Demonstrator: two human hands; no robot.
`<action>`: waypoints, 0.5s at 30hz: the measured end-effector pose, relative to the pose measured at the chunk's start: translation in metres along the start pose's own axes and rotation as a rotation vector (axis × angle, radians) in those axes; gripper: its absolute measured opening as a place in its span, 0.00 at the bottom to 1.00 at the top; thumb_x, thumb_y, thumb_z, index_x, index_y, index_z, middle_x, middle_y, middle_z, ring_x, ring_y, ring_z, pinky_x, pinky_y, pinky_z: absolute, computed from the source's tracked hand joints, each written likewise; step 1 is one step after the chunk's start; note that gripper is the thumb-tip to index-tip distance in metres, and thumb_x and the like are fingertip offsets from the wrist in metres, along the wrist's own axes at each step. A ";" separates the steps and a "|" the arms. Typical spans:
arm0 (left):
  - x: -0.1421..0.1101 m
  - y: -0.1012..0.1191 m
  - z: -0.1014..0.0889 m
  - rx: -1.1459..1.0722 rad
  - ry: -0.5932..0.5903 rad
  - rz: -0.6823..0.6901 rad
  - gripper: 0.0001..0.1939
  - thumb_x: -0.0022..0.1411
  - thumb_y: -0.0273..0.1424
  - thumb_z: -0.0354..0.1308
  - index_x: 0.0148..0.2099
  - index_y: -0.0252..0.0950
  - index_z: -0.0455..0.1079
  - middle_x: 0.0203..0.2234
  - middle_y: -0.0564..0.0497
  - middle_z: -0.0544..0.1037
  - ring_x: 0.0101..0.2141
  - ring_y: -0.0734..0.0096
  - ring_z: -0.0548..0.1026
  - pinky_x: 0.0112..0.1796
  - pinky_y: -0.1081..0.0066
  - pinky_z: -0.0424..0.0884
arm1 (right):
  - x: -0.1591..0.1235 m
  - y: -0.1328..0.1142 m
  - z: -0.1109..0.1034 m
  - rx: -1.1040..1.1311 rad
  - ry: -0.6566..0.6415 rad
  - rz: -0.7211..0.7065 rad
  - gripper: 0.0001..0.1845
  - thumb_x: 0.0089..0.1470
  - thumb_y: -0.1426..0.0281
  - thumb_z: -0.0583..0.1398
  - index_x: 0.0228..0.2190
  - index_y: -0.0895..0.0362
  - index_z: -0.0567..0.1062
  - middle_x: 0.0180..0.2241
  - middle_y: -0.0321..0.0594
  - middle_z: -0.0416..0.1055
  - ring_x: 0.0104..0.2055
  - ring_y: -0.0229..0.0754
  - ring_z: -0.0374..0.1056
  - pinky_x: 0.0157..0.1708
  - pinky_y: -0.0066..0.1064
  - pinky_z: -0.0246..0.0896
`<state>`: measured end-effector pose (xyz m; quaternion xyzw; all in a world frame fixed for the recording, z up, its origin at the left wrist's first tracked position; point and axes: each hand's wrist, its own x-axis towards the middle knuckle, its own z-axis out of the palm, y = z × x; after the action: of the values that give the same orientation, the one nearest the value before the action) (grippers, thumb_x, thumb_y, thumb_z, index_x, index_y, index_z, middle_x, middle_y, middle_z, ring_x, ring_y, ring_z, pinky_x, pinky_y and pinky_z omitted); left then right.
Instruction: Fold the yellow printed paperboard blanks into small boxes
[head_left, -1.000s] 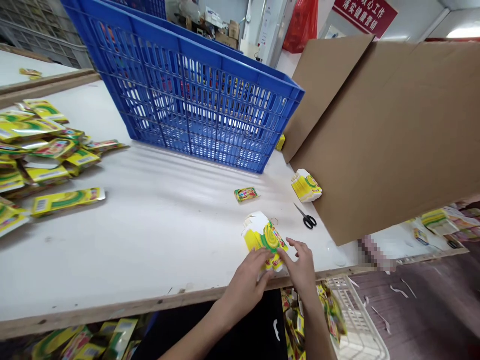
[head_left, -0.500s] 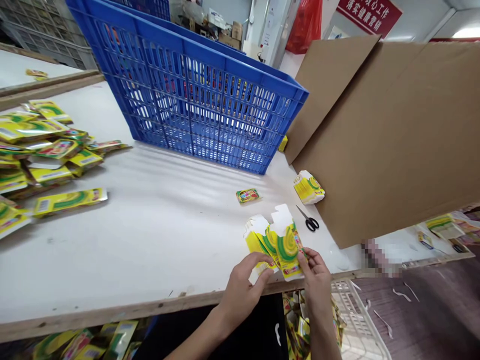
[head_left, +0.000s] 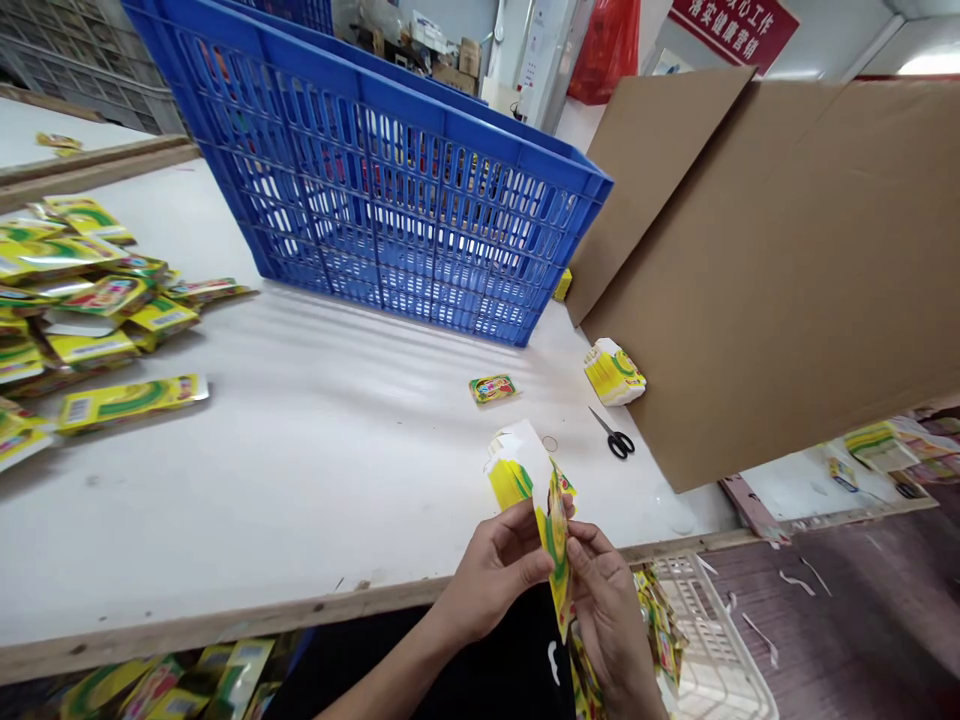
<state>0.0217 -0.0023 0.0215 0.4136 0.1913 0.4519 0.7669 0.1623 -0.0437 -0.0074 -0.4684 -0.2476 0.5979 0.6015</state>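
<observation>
Between my two hands, over the table's front edge, a yellow-green printed carton stands turned nearly edge-on. My left hand grips it from the left with thumb and fingers. From the right, my right hand pinches the same carton. Just behind lies a stack of flat cartons with white flaps, partly covered by the held one. Farther off on the table are a small printed packet, a thin rubber band and black-handled scissors.
A blue plastic crate stands at the back. Filled cartons lie heaped at left. A large cardboard box rises at right, with another carton stack beside it. Below the edge is a white basket holding cartons.
The carton has been lifted off the stack toward me and turned from face-up to edge-on. My left hand has moved from the stack onto this carton. The rubber band has come into view.
</observation>
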 end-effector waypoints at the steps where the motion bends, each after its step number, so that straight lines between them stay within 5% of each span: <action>1: 0.000 0.001 0.000 0.007 0.005 0.001 0.25 0.53 0.41 0.67 0.52 0.36 0.73 0.50 0.42 0.76 0.50 0.54 0.73 0.55 0.57 0.63 | 0.000 0.000 -0.001 -0.026 0.004 -0.014 0.12 0.48 0.64 0.68 0.36 0.54 0.76 0.38 0.40 0.77 0.42 0.44 0.73 0.45 0.37 0.68; 15: 0.000 -0.011 0.000 0.246 0.278 -0.043 0.18 0.63 0.37 0.56 0.52 0.34 0.65 0.39 0.45 0.78 0.40 0.63 0.76 0.43 0.65 0.71 | -0.005 -0.002 -0.001 -0.548 0.125 -0.217 0.14 0.52 0.58 0.64 0.31 0.58 0.75 0.26 0.38 0.72 0.29 0.41 0.67 0.32 0.31 0.67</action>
<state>0.0276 -0.0051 0.0121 0.4336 0.3579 0.4616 0.6862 0.1634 -0.0486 -0.0053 -0.6200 -0.4109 0.4111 0.5271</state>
